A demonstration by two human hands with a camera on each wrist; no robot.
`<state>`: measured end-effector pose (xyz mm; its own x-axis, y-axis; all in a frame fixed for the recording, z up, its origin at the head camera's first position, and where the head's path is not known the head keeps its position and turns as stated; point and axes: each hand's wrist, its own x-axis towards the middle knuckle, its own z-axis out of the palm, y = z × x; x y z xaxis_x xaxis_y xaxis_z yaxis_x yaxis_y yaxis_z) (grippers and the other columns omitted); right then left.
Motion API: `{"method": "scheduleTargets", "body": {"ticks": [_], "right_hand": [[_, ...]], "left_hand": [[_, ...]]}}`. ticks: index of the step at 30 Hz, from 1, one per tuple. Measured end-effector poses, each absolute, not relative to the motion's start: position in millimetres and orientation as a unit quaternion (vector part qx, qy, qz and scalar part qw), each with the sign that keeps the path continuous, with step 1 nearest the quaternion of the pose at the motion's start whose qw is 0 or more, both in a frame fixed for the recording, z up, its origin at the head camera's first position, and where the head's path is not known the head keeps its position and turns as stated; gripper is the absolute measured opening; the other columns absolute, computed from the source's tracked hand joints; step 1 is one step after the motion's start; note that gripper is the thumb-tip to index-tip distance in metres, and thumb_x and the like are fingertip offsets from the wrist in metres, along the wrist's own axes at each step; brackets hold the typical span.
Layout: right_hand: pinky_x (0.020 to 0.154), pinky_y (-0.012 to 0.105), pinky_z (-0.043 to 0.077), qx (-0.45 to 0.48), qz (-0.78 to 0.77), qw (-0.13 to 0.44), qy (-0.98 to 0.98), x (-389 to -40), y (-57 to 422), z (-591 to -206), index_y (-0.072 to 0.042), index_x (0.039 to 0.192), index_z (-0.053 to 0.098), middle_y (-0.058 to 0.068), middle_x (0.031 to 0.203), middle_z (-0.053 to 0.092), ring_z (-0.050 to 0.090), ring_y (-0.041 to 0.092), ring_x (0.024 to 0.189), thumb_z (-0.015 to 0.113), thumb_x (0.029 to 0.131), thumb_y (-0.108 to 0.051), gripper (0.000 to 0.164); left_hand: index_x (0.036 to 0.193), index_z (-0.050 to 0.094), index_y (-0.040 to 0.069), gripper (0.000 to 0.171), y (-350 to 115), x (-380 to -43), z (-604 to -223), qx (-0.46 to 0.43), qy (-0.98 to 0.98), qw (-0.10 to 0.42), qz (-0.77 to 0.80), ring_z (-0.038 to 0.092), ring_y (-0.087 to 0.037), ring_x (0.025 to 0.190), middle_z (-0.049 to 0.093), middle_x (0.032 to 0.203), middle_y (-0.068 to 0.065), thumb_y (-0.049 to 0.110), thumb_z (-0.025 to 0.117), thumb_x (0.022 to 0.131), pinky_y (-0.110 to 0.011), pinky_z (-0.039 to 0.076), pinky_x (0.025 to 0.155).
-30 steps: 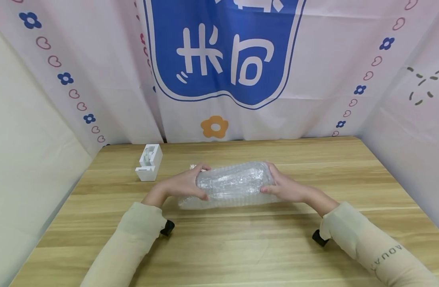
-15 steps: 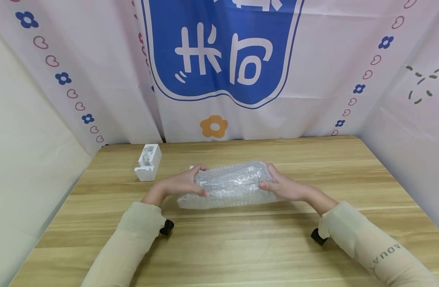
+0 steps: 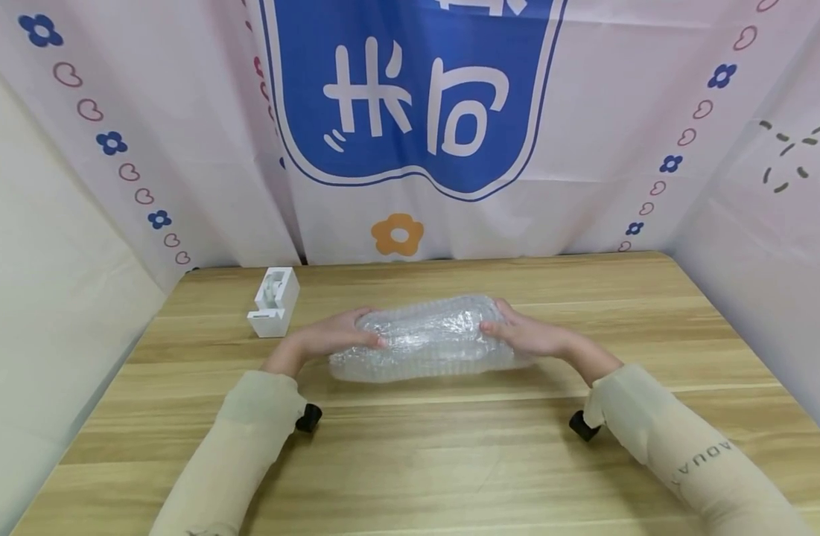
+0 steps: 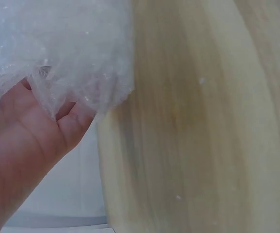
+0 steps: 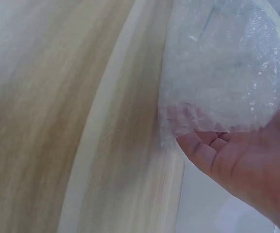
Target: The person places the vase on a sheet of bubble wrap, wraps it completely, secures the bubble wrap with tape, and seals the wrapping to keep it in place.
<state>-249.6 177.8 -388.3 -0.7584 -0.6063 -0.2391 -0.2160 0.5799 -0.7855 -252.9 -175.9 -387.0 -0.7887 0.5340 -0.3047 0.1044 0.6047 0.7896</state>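
Note:
A clear bubble-wrap bundle [image 3: 426,339], long and shiny with crinkled film, spans the space between both hands over the middle of the table. My left hand [image 3: 332,333] grips its left end, thumb on the near upper face. At the opposite end my right hand [image 3: 526,333] holds it the same way, thumb on top. In the left wrist view, fingers [image 4: 74,124] reach under loose, crumpled film. Through the clear wrap [image 5: 227,68] in the right wrist view, some fingertips show behind the film. What lies inside the wrap cannot be made out.
A white tape dispenser [image 3: 273,301] stands at the back left of the wooden table [image 3: 410,461]. Behind the table's far edge hangs a printed white curtain [image 3: 584,216], with pale walls at either side.
Both hands have turned the bundle slightly, so more of its near side shows, and it sits a little higher in view. The grip at both ends stays. The head view has shifted slightly.

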Motion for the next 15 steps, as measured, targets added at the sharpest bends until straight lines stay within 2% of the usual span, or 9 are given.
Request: {"method": "scheduleTargets", "body": {"ticks": [6,15], "right_hand": [[0.107,0.056,0.004,-0.238,-0.397,0.247,0.851,-251.1,177.0,-388.2,0.001,0.145,-0.012,0.026,0.149,-0.011,-0.003,0.043,0.135,0.031,0.097,-0.051,0.082],[0.107,0.055,0.003,-0.235,-0.383,0.249,0.858,-254.7,176.5,-386.4,0.002,0.144,-0.011,0.027,0.148,-0.014,-0.006,0.042,0.135,0.027,0.096,-0.055,0.084]], "left_hand": [[0.149,0.013,0.008,0.097,-176.4,-253.6,-389.6,0.176,0.854,0.271,0.409,0.011,-0.035,0.137,0.011,0.153,-0.013,0.057,0.06,0.079,-0.058,0.016,0.105],[0.149,0.012,0.01,0.097,-176.8,-252.7,-390.8,0.163,0.858,0.263,0.41,0.011,-0.034,0.137,0.011,0.153,-0.012,0.061,0.057,0.08,-0.059,0.014,0.105]]}}
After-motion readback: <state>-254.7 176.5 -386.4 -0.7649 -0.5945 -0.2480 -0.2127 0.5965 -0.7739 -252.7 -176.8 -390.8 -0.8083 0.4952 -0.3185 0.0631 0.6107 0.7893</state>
